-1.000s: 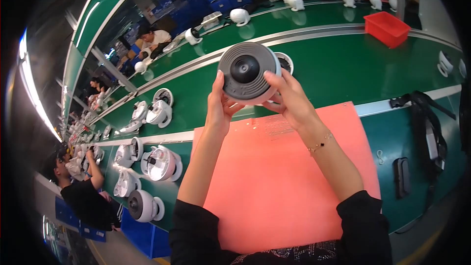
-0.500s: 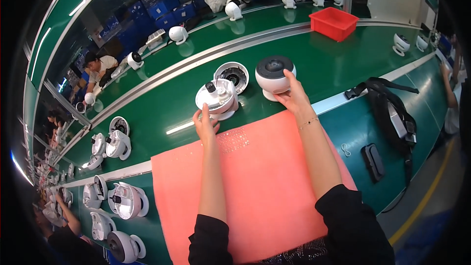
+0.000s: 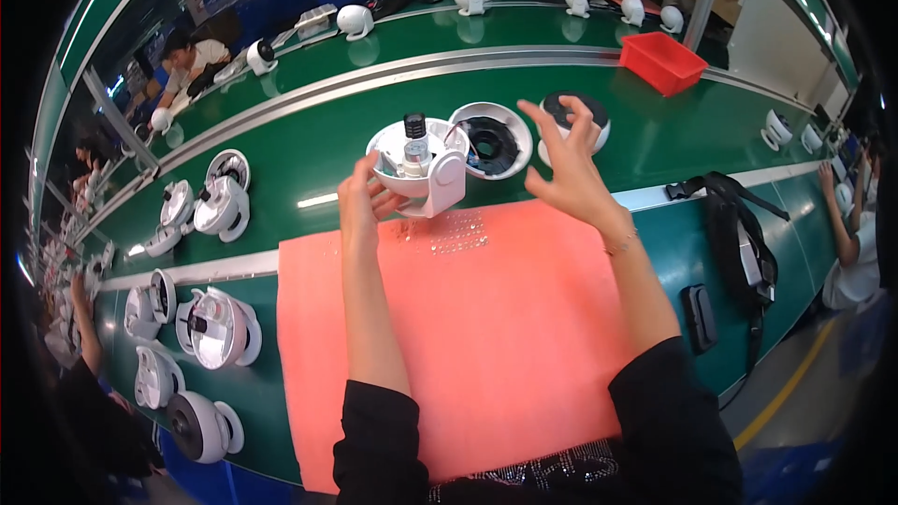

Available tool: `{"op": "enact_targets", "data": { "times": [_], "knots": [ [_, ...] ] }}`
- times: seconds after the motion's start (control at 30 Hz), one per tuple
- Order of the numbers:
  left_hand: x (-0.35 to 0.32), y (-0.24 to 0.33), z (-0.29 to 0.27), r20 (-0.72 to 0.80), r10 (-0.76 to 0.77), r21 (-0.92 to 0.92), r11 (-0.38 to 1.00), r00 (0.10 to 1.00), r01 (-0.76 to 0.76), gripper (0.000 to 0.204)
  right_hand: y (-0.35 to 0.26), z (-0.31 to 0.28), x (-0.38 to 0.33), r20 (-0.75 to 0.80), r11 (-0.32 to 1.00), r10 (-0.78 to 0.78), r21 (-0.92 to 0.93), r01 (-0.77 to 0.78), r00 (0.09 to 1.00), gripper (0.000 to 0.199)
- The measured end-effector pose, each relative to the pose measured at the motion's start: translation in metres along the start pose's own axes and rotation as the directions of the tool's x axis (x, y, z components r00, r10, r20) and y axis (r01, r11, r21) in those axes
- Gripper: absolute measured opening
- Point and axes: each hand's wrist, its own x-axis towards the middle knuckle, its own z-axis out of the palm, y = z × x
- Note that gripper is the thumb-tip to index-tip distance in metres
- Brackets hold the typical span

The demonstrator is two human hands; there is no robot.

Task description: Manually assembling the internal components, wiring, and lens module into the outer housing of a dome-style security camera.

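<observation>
A white round housing stands open at the far edge of the pink cloth. Inside it are a black cylinder and a clear part, and a white stand arm curves up its right side. My left hand has its fingers curled against the housing's left side. Wires join the housing to a bowl-shaped half shell with a black ring inside. To the right, my right hand is empty, its fingers spread. Partly hidden behind it is a closed white ball-shaped device with a dark grey face.
Several similar open housings stand on the left. Along the far side of the green table runs a metal rail, with white devices beyond it. A red bin, a black strap bag and a dark pouch lie right. People work around.
My right hand has let go of the closed device and opened. The open housing has turned under my left hand, its stand arm now facing right and toward me. The view has shifted.
</observation>
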Motion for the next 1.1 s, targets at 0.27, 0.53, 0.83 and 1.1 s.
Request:
{"op": "enact_targets", "data": {
  "times": [0.27, 0.53, 0.83, 1.1],
  "knots": [
    [-0.032, 0.046, -0.010, 0.109, 0.016, -0.011, 1.000, 0.994, -0.015, 0.046, -0.017, -0.027, -0.053, -0.141, 0.891, -0.452, -0.030, 0.452, 0.881, 0.040],
    [-0.033, 0.016, -0.009, 0.664, 0.103, 0.137, 0.957, 0.740, -0.256, 0.026, -0.060, -0.077, -0.079, 0.221, 0.733, -0.193, 0.680, -0.009, 0.956, 0.036],
    [-0.080, -0.023, 0.067, 0.839, -0.437, 0.362, 0.893, -0.325, -0.266, 0.034, -0.082, -0.095, -0.095, 0.751, 0.509, -0.333, 0.652, -0.562, 0.570, 0.049],
    [-0.159, 0.019, -0.014, 0.707, 0.339, 0.409, 0.519, 0.620, -0.750, 0.018, -0.082, -0.092, -0.092, 0.854, 0.226, -0.091, 0.518, -0.825, 0.512, 0.045]
  ]
}}
